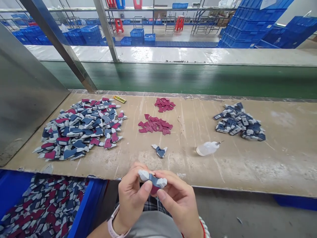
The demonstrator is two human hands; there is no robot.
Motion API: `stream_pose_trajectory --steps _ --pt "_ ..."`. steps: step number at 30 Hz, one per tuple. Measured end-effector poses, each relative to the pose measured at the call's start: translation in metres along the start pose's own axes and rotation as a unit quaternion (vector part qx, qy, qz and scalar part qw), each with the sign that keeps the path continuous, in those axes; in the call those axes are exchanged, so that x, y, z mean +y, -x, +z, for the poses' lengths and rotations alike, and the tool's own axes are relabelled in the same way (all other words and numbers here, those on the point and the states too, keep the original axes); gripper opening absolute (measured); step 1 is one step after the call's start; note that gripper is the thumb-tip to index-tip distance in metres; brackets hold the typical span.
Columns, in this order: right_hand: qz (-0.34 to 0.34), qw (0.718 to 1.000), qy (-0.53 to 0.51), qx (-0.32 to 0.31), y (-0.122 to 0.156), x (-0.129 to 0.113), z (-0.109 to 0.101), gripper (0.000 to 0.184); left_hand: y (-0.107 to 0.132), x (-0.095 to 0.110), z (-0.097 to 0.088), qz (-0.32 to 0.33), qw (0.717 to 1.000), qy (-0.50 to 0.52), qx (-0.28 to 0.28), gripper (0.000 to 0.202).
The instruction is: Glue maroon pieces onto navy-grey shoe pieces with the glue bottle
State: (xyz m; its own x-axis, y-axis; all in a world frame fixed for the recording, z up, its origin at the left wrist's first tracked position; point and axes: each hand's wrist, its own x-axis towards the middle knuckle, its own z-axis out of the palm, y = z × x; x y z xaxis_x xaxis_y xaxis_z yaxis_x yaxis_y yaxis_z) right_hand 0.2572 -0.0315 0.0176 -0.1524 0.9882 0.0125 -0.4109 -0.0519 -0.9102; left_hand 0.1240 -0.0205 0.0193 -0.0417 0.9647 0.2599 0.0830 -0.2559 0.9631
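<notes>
At the near edge of a scuffed workbench (247, 165), the left hand (131, 195) and right hand (178, 201) are pinching one grey, blue and maroon piece (155, 180) between closed fingertips. Most of the work appears done: the finished heap (79, 129) is dwarfing the maroon inserts (155, 125) and plain pile (239, 124) (a glue bottle (207, 148) is lying nearby). A green conveyor (198, 77) and blue crates (252, 26) are filling the room behind.

There are two blue-grey heaps (79, 129) (239, 123), two red heaps (163, 104) (155, 125), one loose piece (159, 151), one held piece (153, 180), one bottle (206, 148), one yellow strip (120, 99) and one blue bin (86, 206).
</notes>
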Motion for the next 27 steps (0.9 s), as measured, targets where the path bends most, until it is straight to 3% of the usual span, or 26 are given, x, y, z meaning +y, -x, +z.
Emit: stream_pose_trajectory --steps 15,27 --pt "-0.058 0.996 0.056 0.031 -0.0008 0.0025 0.0032 0.023 0.0042 -0.0009 0.0009 -0.006 1.0 0.003 0.023 0.015" --pt "-0.008 1.0 0.03 0.003 -0.0094 0.0078 -0.0027 0.024 0.001 -0.0051 -0.0046 -0.044 0.999 -0.013 0.018 0.021"
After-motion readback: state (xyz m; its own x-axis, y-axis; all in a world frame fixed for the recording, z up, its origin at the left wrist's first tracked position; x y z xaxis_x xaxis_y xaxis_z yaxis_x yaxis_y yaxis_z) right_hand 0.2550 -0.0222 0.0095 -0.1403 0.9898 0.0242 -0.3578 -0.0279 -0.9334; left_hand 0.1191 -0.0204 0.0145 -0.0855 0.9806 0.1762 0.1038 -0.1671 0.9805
